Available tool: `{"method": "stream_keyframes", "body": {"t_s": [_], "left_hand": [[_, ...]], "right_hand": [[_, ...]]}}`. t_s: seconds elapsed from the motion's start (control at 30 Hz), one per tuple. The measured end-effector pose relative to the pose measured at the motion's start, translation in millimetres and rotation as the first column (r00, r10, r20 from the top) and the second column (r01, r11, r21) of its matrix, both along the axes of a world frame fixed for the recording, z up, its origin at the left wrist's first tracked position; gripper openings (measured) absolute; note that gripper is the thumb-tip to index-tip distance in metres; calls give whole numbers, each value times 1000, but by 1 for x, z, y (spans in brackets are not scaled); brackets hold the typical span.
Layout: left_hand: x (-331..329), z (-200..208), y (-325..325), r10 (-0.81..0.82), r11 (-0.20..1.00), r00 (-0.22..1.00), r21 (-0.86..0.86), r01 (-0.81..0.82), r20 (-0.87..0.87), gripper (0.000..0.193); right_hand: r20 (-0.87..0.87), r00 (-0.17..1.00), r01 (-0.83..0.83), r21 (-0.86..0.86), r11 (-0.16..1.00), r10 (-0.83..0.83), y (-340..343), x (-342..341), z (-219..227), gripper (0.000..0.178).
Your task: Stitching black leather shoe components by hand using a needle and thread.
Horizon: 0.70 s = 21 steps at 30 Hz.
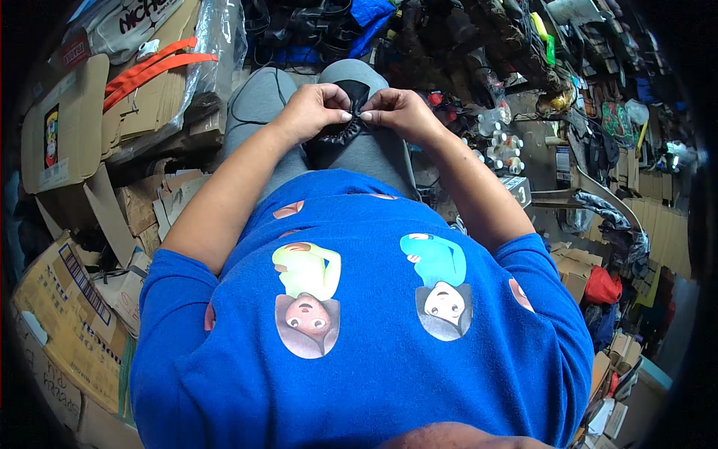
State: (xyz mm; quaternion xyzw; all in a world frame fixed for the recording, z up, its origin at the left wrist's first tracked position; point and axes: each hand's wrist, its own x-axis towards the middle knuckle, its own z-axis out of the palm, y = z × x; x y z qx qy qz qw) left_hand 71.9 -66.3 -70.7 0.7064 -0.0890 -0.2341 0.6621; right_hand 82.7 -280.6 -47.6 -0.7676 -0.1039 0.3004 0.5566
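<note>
On my lap, over the grey trousers point(258, 97), rests a small black piece point(354, 92), perhaps a shoe upper, with a row of short ridges or stitches along its near edge. My left hand point(313, 112) pinches its left side between thumb and fingers. From the other side my right hand point(402, 114) pinches it close by, the two thumb tips only a little apart. Whether a needle or thread is between the fingers is too small to tell. A thin dark cord point(247, 122) lies across my left thigh.
Cardboard boxes point(75, 135) with orange strips point(153, 71) stand on the left, and a yellowed box point(71, 322) sits nearer. Black items and a blue sheet point(370, 22) are piled ahead. Several small bottles point(505, 150) stand right of my knee, near a curved frame point(609, 198).
</note>
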Motion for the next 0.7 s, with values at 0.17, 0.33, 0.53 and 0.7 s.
{"method": "stream_keyframes", "body": {"t_s": [0.17,0.33,0.53,0.7], "left_hand": [[0,12,19,-61,966,926,254,-39,373,9],[-9,27,25,-112,887,940,459,-51,321,10],[-10,47,10,-240,827,922,562,31,303,14],[-12,51,13,-362,784,859,617,69,363,16]], "right_hand": [[72,996,-47,-36,998,49,-4,4,20,12],[-62,998,30,124,992,-23,-17,1,10,13],[284,954,-69,-111,991,99,-26,-8,1,17],[201,980,-17,66,998,3,-48,-15,21,14]]}}
